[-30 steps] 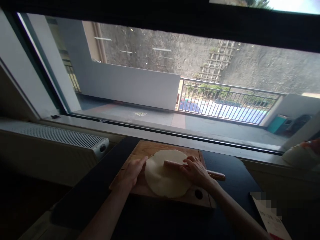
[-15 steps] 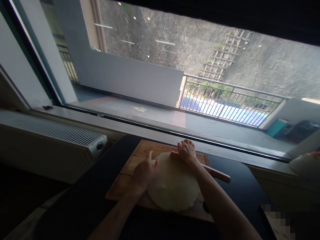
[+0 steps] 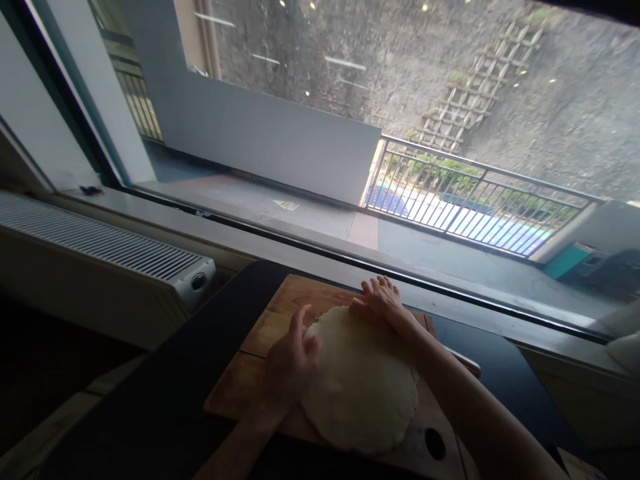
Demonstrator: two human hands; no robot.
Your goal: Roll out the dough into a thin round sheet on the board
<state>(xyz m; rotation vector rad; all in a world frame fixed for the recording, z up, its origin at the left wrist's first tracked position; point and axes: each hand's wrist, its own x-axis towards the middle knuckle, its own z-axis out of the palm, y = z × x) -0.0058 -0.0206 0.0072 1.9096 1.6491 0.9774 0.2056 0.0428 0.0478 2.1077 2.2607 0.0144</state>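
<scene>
A flat, roughly round sheet of pale dough (image 3: 360, 393) lies on a wooden cutting board (image 3: 250, 383). At its left edge is my left hand (image 3: 293, 360), thumb and fingers apart, touching or just over the rim. My right hand (image 3: 383, 299) rests on the far edge of the dough with its fingers stretched out toward the window. Beyond my right forearm, a wooden handle (image 3: 466, 363) shows at the right of the board; the rest of that tool is hidden.
The board sits on a dark table (image 3: 165, 393) with rounded corners. Behind it run a windowsill (image 3: 235, 248) and a large window. A white radiator (image 3: 195, 277) stands at the left. The board has a dark oval hole (image 3: 435, 443) near its right front.
The view has tilted down and come closer. My right hand's fingers have flattened and straightened at the dough's far edge. The left hand stays at the left edge. More of the board's hole shows.
</scene>
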